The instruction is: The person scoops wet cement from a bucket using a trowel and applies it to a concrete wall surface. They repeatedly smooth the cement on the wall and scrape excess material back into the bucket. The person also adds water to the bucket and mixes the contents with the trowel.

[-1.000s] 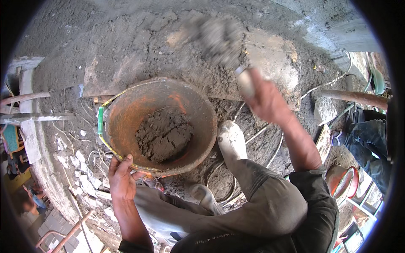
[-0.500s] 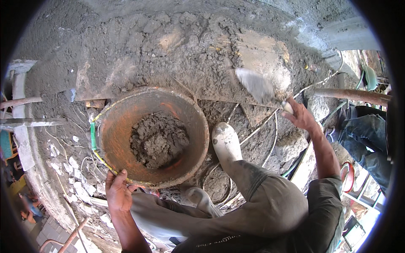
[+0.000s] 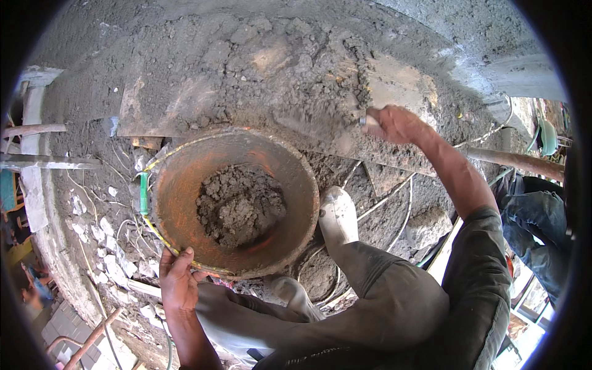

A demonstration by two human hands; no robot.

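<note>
My left hand (image 3: 179, 280) grips the near left rim of a round, mortar-stained tub (image 3: 179, 191), its thumb over the edge. Wet grey mortar (image 3: 240, 206) lies heaped in the bottom of the tub. My right hand (image 3: 398, 125) is closed around the handle of a trowel (image 3: 364, 121), past the tub's far right side. The trowel's blade is smeared by motion and blends into the loose mortar on a mortar-covered board (image 3: 401, 83). A green sleeve (image 3: 143, 192) sits on the yellow cord along the tub's left rim.
My boot (image 3: 338, 216) stands right of the tub. Broken white rubble (image 3: 114, 259) lies to the left. Pale cords (image 3: 394, 197) and a large stone (image 3: 428, 227) are on the right, below a wooden pole (image 3: 518, 160). Another person's jeans (image 3: 533, 216) show at the far right.
My right hand has swung up and to the left with the trowel, bringing the blade down to the mortar on the board. My left hand stays on the tub's rim.
</note>
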